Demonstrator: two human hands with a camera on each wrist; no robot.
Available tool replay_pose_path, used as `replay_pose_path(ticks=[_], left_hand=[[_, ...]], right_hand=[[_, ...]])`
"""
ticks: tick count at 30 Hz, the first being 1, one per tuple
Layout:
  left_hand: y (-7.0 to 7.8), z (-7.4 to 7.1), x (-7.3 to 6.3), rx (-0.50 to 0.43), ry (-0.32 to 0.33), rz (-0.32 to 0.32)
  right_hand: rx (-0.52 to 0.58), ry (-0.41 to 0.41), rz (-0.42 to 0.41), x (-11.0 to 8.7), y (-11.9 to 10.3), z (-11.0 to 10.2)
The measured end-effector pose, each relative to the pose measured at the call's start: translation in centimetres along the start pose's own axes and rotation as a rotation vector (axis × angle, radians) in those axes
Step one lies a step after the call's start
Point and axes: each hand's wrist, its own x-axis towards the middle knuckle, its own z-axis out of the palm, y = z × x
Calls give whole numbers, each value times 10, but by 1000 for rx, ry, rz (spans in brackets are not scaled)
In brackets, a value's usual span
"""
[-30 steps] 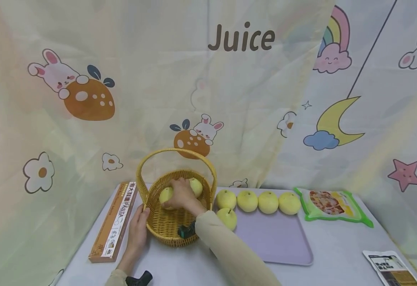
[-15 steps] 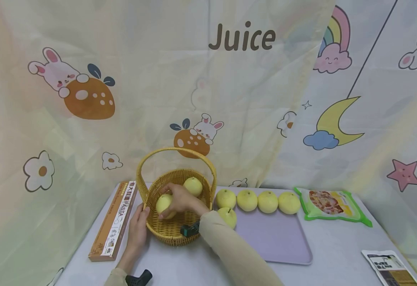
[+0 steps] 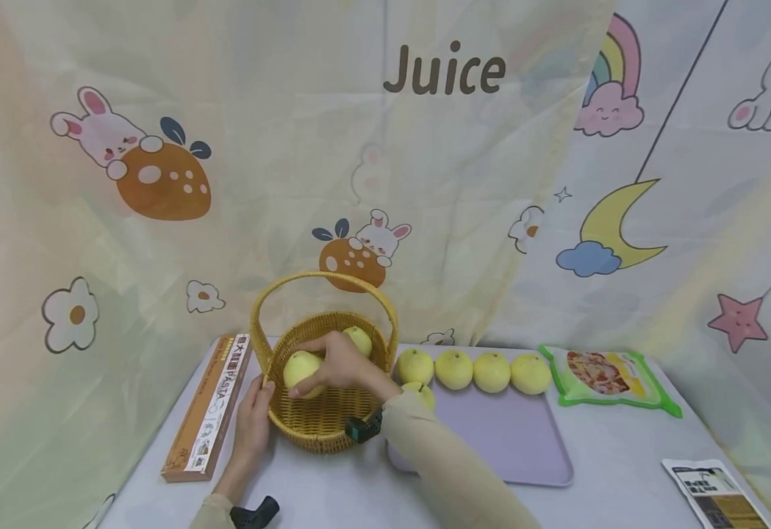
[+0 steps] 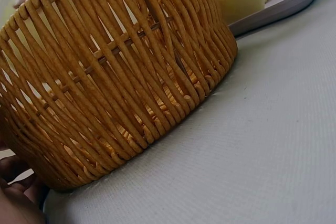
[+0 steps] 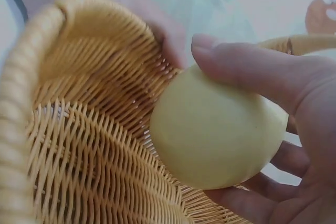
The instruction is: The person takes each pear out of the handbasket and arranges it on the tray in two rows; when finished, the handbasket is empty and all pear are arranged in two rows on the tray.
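A woven wicker basket with a tall arched handle stands on the table. My right hand reaches inside it and grips a round yellow pear at the basket's left. Up close in the right wrist view, thumb and fingers curl around this pear, with wicker beneath and beside it. A second pear sits toward the back of the basket, partly behind the right hand. My left hand holds the basket's left side, thumb near the rim; some of its fingers are hidden.
A lilac tray right of the basket bears a row of several pears at its back and one nearer pear, partly behind the right sleeve. A pasta box lies left, a green-edged food packet and a pouch right.
My right hand has shifted the gripped pear slightly left and toward me inside the basket, away from the other pear. The left hand stays on the basket's side.
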Motion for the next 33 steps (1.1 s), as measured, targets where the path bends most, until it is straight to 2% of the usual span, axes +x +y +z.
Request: replay_pose_path(ticks=[13,17,26,33], left_hand=[[-6,1,-3,-7,-5,-12],[-7,2,-3,-12,-9,-9],[-6,1,1,-28,5,-16],[-4,1,3,-29,5,1]], right_hand=[[67,23,-48,-42,1,-7],[89,52,-64,-56,1,-13],[202,107,-120,-85,8,-34],[244,155,-122,-110,14,-58]])
